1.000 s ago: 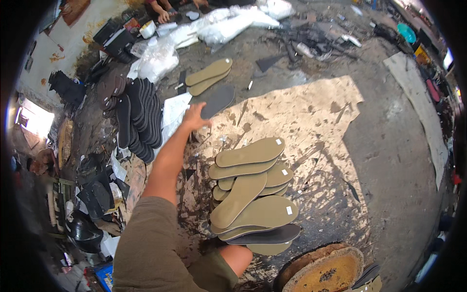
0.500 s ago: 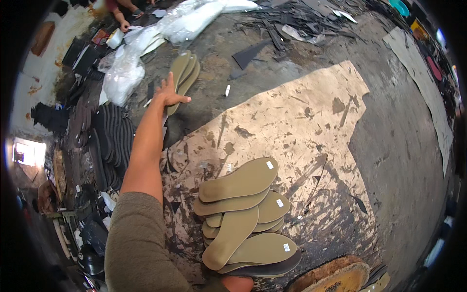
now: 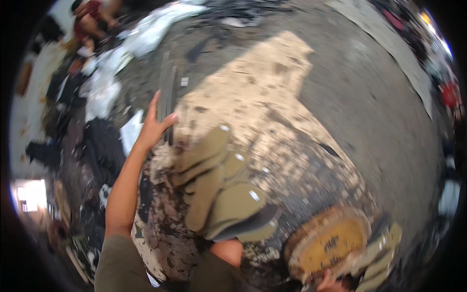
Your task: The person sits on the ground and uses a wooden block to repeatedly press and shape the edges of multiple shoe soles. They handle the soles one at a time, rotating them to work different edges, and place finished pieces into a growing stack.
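Note:
My left hand (image 3: pixel 158 124) reaches ahead and is closed around a small stack of insoles (image 3: pixel 168 92), turned edge-on with the thumb on the near side. In front of me lies a pile of olive-brown shoe insoles (image 3: pixel 204 182), overlapping at angles, several with small white labels. A dark insole (image 3: pixel 253 223) shows near the bottom of that pile. At the lower edge, my right hand (image 3: pixel 330 283) is partly in view beside a round wooden block (image 3: pixel 331 243); its fingers are smeared and cut off. More olive insoles (image 3: pixel 379 265) lie just right of it.
A stained tan sheet (image 3: pixel 262 73) covers the floor under the pile. Clear plastic wrapping (image 3: pixel 155 29) and dark stacked pieces (image 3: pixel 102 146) lie along the left. Another person (image 3: pixel 92 24) sits at the far left. A long grey strip (image 3: pixel 384 44) runs along the right.
My left hand has drawn the insoles nearer and turned them edge-on. The view has shifted right, and my right hand and the whole wooden block have come into sight.

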Demonstrator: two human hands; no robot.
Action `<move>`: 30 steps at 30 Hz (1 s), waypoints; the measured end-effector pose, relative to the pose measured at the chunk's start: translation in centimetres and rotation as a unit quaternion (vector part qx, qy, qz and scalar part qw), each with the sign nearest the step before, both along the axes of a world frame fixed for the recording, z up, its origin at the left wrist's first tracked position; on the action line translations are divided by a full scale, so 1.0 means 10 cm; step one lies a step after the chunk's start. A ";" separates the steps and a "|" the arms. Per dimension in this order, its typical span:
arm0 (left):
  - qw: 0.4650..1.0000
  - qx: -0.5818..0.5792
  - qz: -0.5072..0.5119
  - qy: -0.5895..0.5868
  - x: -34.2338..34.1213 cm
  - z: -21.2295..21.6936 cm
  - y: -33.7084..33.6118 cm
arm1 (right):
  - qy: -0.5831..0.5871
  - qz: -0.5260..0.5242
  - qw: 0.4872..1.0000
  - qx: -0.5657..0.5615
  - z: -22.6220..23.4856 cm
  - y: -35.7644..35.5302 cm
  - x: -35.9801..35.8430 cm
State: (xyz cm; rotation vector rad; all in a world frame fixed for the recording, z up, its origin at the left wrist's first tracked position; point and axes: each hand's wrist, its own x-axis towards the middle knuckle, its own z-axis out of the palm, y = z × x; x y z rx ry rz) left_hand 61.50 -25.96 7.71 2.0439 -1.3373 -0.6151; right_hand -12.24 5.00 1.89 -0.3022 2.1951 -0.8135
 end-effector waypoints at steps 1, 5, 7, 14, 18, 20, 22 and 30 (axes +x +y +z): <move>0.996 -0.019 -0.019 0.086 -0.43 0.16 0.14 | 0.008 -0.005 1.000 -0.005 -0.01 0.09 -0.06; 0.960 -0.001 -0.155 0.234 -2.38 0.48 0.75 | -0.006 0.020 0.995 -0.100 -0.05 0.34 -0.21; 0.946 0.003 -0.294 0.135 -3.37 0.42 1.02 | -0.021 0.081 0.988 -0.130 -0.06 0.39 -0.26; 0.835 -0.111 -0.522 -0.135 -5.61 0.03 1.11 | -0.120 -0.030 0.922 -0.366 -0.07 0.69 -0.27; 0.799 -0.059 -0.541 -0.258 -5.80 -0.08 0.89 | -0.130 -0.028 0.913 -0.386 0.00 1.14 -0.39; 0.803 -0.129 -0.542 -0.211 -5.72 -0.13 0.97 | -0.114 -0.057 0.905 -0.405 0.02 1.30 -0.44; 0.797 -0.179 -0.560 -0.142 -5.64 -0.18 1.20 | -0.089 -0.073 0.902 -0.415 0.02 1.37 -0.47; 0.775 -0.215 -0.559 -0.201 -5.44 -0.27 1.91 | -0.072 -0.010 0.925 -0.372 0.17 1.14 -0.61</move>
